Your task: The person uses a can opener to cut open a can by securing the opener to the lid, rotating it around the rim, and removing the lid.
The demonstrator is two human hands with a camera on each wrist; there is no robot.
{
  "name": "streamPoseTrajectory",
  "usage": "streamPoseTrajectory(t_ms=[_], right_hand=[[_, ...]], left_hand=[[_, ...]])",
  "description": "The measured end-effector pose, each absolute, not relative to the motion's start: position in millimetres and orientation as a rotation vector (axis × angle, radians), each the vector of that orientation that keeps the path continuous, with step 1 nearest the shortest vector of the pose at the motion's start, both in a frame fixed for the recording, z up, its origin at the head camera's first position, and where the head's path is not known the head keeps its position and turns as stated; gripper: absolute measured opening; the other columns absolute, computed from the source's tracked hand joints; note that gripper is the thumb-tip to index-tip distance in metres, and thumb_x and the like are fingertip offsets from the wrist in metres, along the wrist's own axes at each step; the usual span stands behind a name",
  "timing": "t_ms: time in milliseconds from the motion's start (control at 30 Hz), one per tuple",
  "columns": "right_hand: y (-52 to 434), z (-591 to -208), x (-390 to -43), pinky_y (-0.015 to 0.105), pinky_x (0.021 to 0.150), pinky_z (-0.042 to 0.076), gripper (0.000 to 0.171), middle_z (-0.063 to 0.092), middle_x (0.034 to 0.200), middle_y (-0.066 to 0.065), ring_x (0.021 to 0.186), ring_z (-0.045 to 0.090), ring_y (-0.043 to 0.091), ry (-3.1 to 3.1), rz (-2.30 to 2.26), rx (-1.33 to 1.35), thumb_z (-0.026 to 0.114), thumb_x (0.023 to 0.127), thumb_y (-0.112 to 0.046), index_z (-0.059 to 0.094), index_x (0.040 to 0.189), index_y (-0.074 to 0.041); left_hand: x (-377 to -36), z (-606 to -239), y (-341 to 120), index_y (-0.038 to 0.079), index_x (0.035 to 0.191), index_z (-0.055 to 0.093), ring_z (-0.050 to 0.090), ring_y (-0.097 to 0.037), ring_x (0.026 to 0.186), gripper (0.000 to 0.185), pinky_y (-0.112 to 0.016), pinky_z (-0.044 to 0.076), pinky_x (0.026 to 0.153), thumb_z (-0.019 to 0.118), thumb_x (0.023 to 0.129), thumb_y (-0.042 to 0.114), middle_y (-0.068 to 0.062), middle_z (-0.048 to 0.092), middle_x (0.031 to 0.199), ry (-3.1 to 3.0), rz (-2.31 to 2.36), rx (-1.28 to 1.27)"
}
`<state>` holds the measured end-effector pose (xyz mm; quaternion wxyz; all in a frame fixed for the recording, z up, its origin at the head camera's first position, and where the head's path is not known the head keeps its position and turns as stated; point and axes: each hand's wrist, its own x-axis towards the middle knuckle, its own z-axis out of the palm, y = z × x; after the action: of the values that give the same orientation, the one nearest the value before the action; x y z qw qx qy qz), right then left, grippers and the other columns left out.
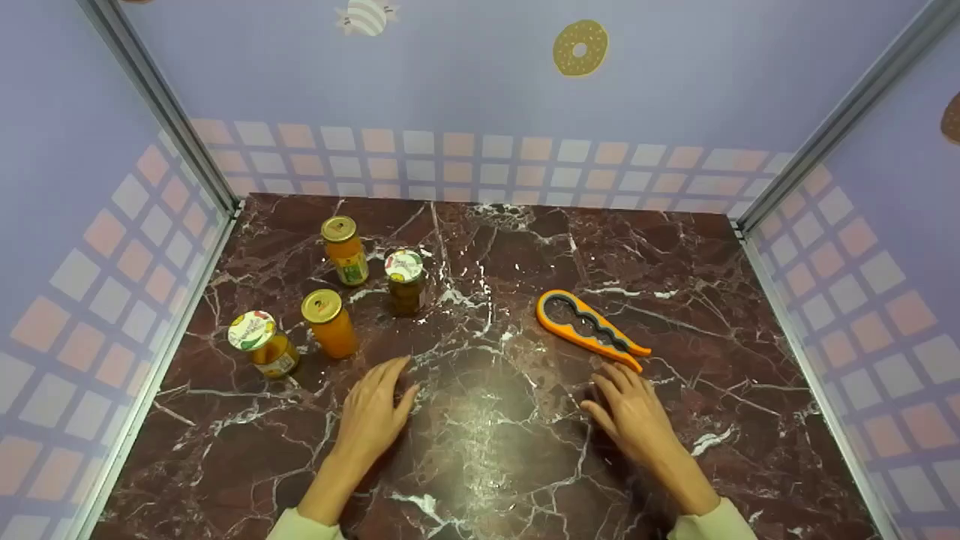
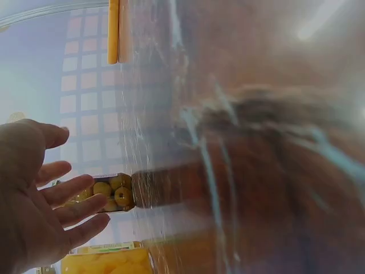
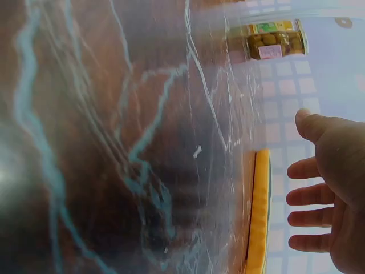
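Note:
My left hand (image 1: 373, 409) rests near the table's middle left with relaxed fingers and holds nothing. Just beyond it stands a gold-lidded jar of orange fruit (image 1: 331, 330); a second gold-lidded jar (image 1: 346, 255) is farther back. Two shorter jars with patterned white lids stand nearby, one at the far left (image 1: 271, 352) and one to the right (image 1: 406, 285); the latter shows round olive-green contents in the right wrist view. On the right, my right hand (image 1: 634, 409) lies with loosely extended fingers, close below the handle ends of an orange jar opener (image 1: 585, 330) with dark grip inserts.
All of this is on a dark red marble-patterned table (image 1: 480, 465) with white veins. Lilac panels with pink and white squares (image 1: 495, 157) enclose its back and both sides, joined by metal corner posts (image 1: 817, 112).

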<state>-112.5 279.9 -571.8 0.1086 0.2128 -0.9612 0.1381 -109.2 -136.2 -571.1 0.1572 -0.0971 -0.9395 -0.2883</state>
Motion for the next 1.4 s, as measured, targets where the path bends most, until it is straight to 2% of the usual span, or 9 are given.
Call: streamPoseTrajectory(t_ms=[233,533,633,733,833,933,1167,1400], right_hand=[[283.9,-574.4,-121.5,0.062,0.097,0.046,0.046,0.061,0.136,0.023,0.127,0.054,0.045,-2.794,0.441,0.584,0.075,0.096,-0.032,0.069,0.127,0.001],[286.7,-578.5,-129.6,0.060,0.092,0.048,0.041,0.064,0.130,0.022,0.123,0.057,0.046,-2.726,0.470,0.572,0.078,0.094,-0.028,0.072,0.123,-0.001],[288.3,-578.9,-131.8,0.060,0.093,0.048,0.038,0.064,0.130,0.021,0.123,0.056,0.045,-2.737,0.479,0.545,0.077,0.094,-0.028,0.072,0.122,-0.003],[289.8,-579.7,-133.3,0.059,0.094,0.047,0.038,0.064,0.131,0.020,0.124,0.055,0.043,-2.754,0.476,0.516,0.077,0.095,-0.029,0.072,0.122,-0.003],[291.6,-582.1,-134.2,0.058,0.094,0.047,0.039,0.063,0.132,0.021,0.124,0.054,0.042,-2.763,0.479,0.490,0.077,0.095,-0.029,0.071,0.122,-0.001],[293.7,-585.0,-135.2,0.059,0.094,0.046,0.039,0.063,0.131,0.022,0.123,0.054,0.043,-2.748,0.494,0.477,0.077,0.095,-0.028,0.071,0.121,0.000],[302.4,-588.7,-146.0,0.063,0.098,0.043,0.040,0.064,0.129,0.026,0.120,0.054,0.046,-2.663,0.521,0.451,0.081,0.091,-0.023,0.070,0.122,0.000],[312.4,-590.8,-155.9,0.059,0.095,0.044,0.046,0.063,0.127,0.027,0.120,0.053,0.045,-2.655,0.515,0.403,0.082,0.090,-0.020,0.067,0.126,0.005]], left_hand=[[-130.3,-573.9,-125.3,0.002,0.144,0.055,0.062,-0.042,0.119,0.056,-0.058,0.051,0.097,0.075,0.095,0.021,-0.020,0.062,0.138,-2.651,-1.140,-0.013],[-176.4,-573.4,-116.1,-0.009,0.152,0.034,0.050,-0.046,0.131,0.069,-0.053,0.049,0.105,0.070,0.097,0.012,-0.032,0.044,0.148,-2.415,-1.580,0.258],[-192.3,-573.2,-114.4,-0.009,0.157,0.024,0.042,-0.045,0.138,0.078,-0.053,0.044,0.111,0.070,0.097,0.013,-0.032,0.037,0.154,-2.361,-1.664,0.326],[-207.9,-571.9,-113.2,-0.007,0.160,0.017,0.032,-0.043,0.147,0.086,-0.051,0.032,0.120,0.071,0.097,0.016,-0.031,0.029,0.160,-2.335,-1.700,0.386],[-222.1,-572.2,-112.8,-0.007,0.160,0.014,0.023,-0.040,0.153,0.090,-0.046,0.022,0.125,0.072,0.096,0.017,-0.029,0.022,0.164,-2.340,-1.696,0.419],[-233.4,-573.3,-112.3,-0.006,0.161,0.013,0.019,-0.038,0.154,0.093,-0.043,0.016,0.126,0.074,0.093,0.016,-0.028,0.019,0.166,-2.338,-1.712,0.421],[-252.3,-573.8,-107.6,0.000,0.161,0.021,0.029,-0.036,0.151,0.095,-0.042,0.021,0.125,0.080,0.087,0.013,-0.024,0.029,0.164,-2.227,-1.752,0.371],[-264.4,-579.6,-100.5,-0.003,0.156,0.029,0.035,-0.035,0.148,0.095,-0.040,0.024,0.124,0.086,0.084,0.020,-0.025,0.040,0.157,-2.205,-1.687,0.404]])
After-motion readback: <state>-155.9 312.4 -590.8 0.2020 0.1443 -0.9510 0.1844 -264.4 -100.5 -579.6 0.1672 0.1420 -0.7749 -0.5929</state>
